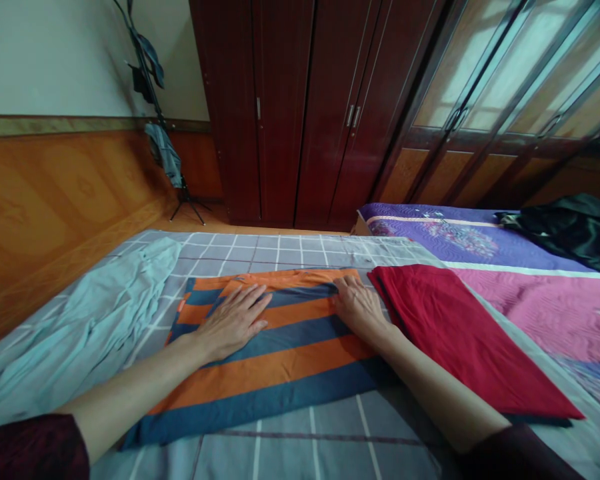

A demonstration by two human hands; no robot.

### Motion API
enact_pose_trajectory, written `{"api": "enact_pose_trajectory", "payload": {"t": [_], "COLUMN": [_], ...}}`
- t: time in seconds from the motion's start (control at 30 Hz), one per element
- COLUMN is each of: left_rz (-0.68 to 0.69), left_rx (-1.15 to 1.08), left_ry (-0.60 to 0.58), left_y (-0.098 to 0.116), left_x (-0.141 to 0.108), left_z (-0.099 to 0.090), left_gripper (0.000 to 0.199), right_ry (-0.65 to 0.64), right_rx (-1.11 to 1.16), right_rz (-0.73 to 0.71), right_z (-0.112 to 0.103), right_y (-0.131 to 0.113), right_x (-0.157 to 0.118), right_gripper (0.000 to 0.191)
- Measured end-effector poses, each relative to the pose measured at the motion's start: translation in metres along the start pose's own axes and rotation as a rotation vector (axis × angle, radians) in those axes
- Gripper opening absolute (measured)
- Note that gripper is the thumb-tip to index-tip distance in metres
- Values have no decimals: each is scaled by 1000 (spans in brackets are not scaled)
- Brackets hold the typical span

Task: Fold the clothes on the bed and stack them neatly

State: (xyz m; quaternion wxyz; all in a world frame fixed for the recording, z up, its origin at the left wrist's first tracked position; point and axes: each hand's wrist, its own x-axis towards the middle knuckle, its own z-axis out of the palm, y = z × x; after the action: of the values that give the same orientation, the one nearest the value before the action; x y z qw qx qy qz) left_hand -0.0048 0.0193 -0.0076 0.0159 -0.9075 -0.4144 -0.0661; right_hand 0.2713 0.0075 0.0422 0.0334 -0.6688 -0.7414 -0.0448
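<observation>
A striped garment [280,350] in orange and blue-grey lies folded flat on the checked bed sheet in front of me. My left hand [237,320] rests palm down on its upper left part, fingers stretched out and slightly spread. Near the garment's upper right corner, my right hand [360,307] presses on the cloth with its fingers a little bent; I see nothing gripped between them. Just right of that hand, a folded red garment [465,333] lies over a darker cloth that shows at its edge.
A crumpled pale green cloth [95,313] lies on the left of the checked sheet [285,440]. On the right are a purple and pink bedspread [530,300] and a dark garment [575,227]. Behind stand a dark red wardrobe [280,133] and a coat stand [157,107].
</observation>
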Motion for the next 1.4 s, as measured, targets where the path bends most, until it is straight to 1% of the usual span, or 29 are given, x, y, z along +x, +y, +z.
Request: {"api": "enact_pose_trajectory", "payload": {"t": [0.03, 0.1, 0.13, 0.17, 0.2, 0.23, 0.27, 0.33, 0.37, 0.4, 0.5, 0.53, 0.57, 0.63, 0.67, 0.7, 0.8, 0.83, 0.87, 0.93, 1.0, 1.03, 1.1, 1.13, 1.17, 1.23, 1.3, 1.33, 1.4], "left_rz": [28, 69, 74, 65, 39, -7, -73, -229, -289, -314, -244, -240, -262, -334, -331, -285, -53, -10, 8, -22, -112, -179, -305, -327, -306, -183, -87, -92, -181], "left_rx": [-20, -64, -82, -94, -95, -88, -74, -42, -29, -23, -38, -44, -44, -26, -16, -12, -47, -66, -83, -98, -86, -72, -41, -26, -14, -12, -35, -42, -35], "left_ry": [-5, -19, -30, -41, -51, -58, -60, -51, -40, -30, -50, -68, -77, -56, -32, -12, -19, -41, -65, -96, -97, -93, -82, -73, -61, -49, -80, -103, -132], "left_y": [7, 18, 20, 18, 14, 7, -2, -23, -33, -41, -53, -54, -52, -44, -36, -27, 4, 11, 15, 11, -4, -12, -23, -24, -22, -16, -11, -11, -14], "left_x": [2, 8, 11, 14, 16, 17, 16, 10, 6, 1, -8, -8, -7, -2, 1, 6, 20, 24, 29, 34, 34, 31, 21, 15, 9, -2, -7, -8, -9], "left_z": [0, 2, 3, 5, 6, 7, 7, 7, 7, 6, 3, 2, 1, -2, -3, -3, 0, 2, 4, 7, 8, 7, 6, 6, 6, 6, 6, 5, 2], "left_gripper": [51, 53, 54, 56, 56, 57, 58, 60, 62, 64, 64, 64, 64, 64, 62, 60, 55, 55, 55, 56, 58, 59, 60, 59, 59, 58, 59, 60, 61], "right_ry": [23, 65, 72, 67, 51, 31, 18, 30, 47, 63, 61, 55, 55, 76, 90, 98, 72, 56, 43, 39, 53, 59, 64, 67, 68, 46, 2, -14, -20], "right_rx": [11, 52, 76, 97, 112, 118, 116, 99, 91, 88, 100, 100, 94, 80, 81, 91, 158, 177, 185, 163, 113, 90, 61, 57, 63, 99, 141, 150, 138], "right_rz": [-66, -258, -357, -426, -446, -410, -336, -165, -127, -137, -268, -267, -229, -147, -152, -199, -461, -514, -529, -455, -327, -277, -234, -240, -270, -386, -491, -502, -426], "right_z": [-1, 3, 7, 12, 19, 25, 31, 39, 42, 43, 44, 43, 42, 41, 40, 40, 40, 41, 43, 45, 46, 46, 44, 42, 40, 38, 38, 39, 39], "right_y": [-8, -24, -30, -34, -37, -37, -36, -32, -30, -29, -25, -25, -24, -25, -26, -28, -36, -37, -37, -34, -28, -26, -25, -28, -31, -39, -45, -46, -44], "right_x": [-4, -9, -9, -7, -4, -1, 2, 6, 7, 7, 5, 5, 5, 6, 5, 4, -1, -1, 0, 3, 7, 8, 6, 3, -1, -9, -14, -15, -13], "right_gripper": [30, 39, 44, 49, 55, 60, 66, 72, 73, 72, 67, 66, 66, 65, 64, 62, 59, 59, 61, 64, 67, 68, 68, 66, 64, 61, 62, 65, 71]}}
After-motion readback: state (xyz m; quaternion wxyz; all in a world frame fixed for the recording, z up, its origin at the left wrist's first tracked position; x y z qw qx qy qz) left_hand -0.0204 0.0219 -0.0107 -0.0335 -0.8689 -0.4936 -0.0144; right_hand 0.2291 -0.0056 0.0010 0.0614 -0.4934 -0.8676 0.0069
